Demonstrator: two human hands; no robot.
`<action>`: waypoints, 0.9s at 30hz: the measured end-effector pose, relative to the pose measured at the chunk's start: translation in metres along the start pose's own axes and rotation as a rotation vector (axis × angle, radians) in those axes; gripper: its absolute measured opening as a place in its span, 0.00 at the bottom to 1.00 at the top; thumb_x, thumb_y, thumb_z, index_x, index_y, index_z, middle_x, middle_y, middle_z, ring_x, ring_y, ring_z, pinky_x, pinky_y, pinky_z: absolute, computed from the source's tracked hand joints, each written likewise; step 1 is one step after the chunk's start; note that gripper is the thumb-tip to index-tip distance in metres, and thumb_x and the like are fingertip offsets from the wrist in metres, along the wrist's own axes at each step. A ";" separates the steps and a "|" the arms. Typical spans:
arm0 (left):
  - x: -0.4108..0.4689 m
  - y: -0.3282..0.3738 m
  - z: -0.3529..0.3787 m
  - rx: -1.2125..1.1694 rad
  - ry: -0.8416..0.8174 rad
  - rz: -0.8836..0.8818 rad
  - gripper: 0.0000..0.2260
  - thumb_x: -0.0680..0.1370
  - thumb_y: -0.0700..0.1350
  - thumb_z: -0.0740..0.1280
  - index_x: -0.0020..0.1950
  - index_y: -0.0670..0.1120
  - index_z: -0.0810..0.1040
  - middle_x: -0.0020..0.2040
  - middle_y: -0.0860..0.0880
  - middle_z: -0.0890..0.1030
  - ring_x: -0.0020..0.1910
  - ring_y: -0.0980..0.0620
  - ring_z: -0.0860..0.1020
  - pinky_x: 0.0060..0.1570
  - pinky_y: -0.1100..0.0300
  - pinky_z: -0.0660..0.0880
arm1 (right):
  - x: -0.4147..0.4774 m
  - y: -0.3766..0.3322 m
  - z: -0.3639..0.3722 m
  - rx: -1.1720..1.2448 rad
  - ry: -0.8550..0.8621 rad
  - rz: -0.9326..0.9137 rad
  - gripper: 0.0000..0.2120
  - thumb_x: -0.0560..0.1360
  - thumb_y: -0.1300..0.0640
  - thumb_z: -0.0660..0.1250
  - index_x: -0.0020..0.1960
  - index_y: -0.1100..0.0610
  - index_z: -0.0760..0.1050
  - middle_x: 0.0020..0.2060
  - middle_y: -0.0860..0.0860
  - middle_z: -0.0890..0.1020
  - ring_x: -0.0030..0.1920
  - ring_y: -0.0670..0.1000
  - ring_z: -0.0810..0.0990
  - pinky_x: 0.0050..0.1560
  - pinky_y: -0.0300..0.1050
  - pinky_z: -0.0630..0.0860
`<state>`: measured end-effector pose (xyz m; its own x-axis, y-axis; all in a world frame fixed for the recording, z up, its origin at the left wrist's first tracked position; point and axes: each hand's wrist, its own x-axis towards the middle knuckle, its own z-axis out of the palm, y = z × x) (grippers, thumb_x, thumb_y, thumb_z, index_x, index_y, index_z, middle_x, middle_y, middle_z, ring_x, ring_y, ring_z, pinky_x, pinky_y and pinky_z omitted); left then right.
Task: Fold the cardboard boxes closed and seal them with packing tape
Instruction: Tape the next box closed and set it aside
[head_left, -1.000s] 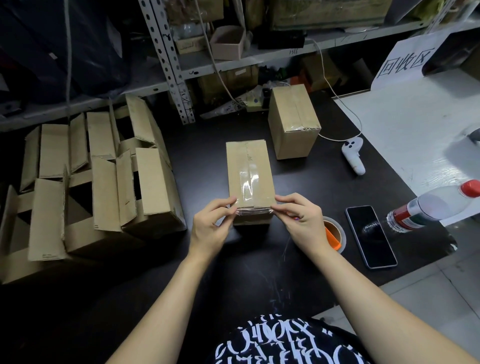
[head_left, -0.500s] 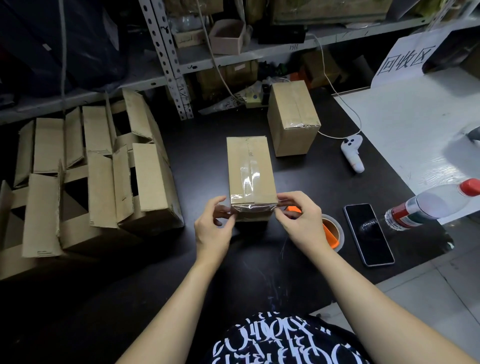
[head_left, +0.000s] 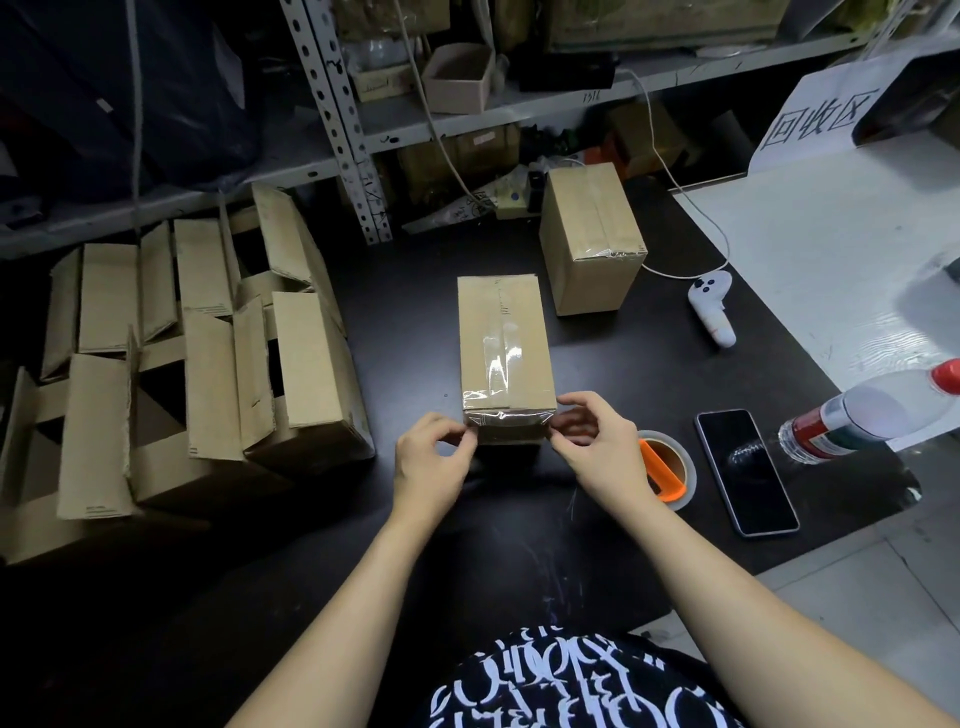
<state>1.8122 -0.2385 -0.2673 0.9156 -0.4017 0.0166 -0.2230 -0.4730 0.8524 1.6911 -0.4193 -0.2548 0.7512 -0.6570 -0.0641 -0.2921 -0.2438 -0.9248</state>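
Open cardboard boxes stand at left side of black bench. Left hand pinches clear tape at near left corner of taped box, in bench middle. Right hand pinches clear tape at near right corner. Tape roll just beside right hand, then smartphone.

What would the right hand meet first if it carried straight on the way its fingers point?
The taped box, at its near right corner. The right hand points left towards it and seems to be touching it there.
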 end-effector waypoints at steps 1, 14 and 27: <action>0.002 -0.001 0.000 -0.001 0.006 -0.015 0.04 0.76 0.40 0.75 0.41 0.45 0.85 0.40 0.53 0.83 0.43 0.54 0.81 0.45 0.63 0.75 | 0.000 0.000 0.001 -0.006 -0.002 0.001 0.17 0.74 0.65 0.76 0.60 0.53 0.80 0.45 0.49 0.86 0.49 0.47 0.86 0.52 0.46 0.85; 0.014 0.011 -0.023 -0.092 0.016 -0.037 0.04 0.74 0.42 0.79 0.45 0.51 0.88 0.42 0.59 0.86 0.46 0.63 0.82 0.45 0.66 0.74 | 0.002 -0.012 0.002 -0.067 0.065 -0.028 0.08 0.74 0.61 0.77 0.52 0.55 0.85 0.44 0.44 0.87 0.47 0.41 0.85 0.54 0.42 0.84; 0.025 0.013 -0.021 -0.001 -0.010 0.070 0.17 0.72 0.40 0.80 0.54 0.54 0.79 0.40 0.58 0.85 0.46 0.62 0.82 0.43 0.63 0.73 | 0.004 -0.014 -0.002 0.082 0.022 0.051 0.15 0.75 0.62 0.75 0.60 0.51 0.81 0.47 0.47 0.87 0.51 0.46 0.86 0.54 0.42 0.84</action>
<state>1.8393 -0.2381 -0.2444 0.8946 -0.4413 0.0707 -0.2855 -0.4427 0.8500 1.6965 -0.4196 -0.2418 0.7231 -0.6828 -0.1049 -0.2801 -0.1510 -0.9480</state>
